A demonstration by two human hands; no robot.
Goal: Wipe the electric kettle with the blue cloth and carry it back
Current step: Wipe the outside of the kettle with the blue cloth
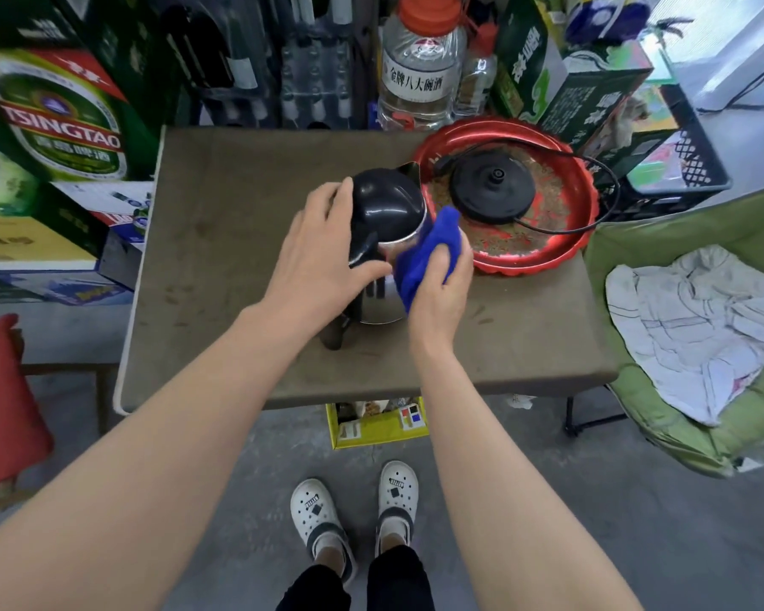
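Kettle [388, 204] upright, spout away, left hand [315, 254] gripping it, right hand [438, 295] clutching blue cloth [431, 246]

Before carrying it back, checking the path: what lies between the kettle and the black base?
In the head view, the blue cloth, gripped by the right hand, and the red tray's rim.

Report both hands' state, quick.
Left hand: closed around the top of the kettle, steadying it.
Right hand: closed on the blue cloth, pressing it against the kettle's side.
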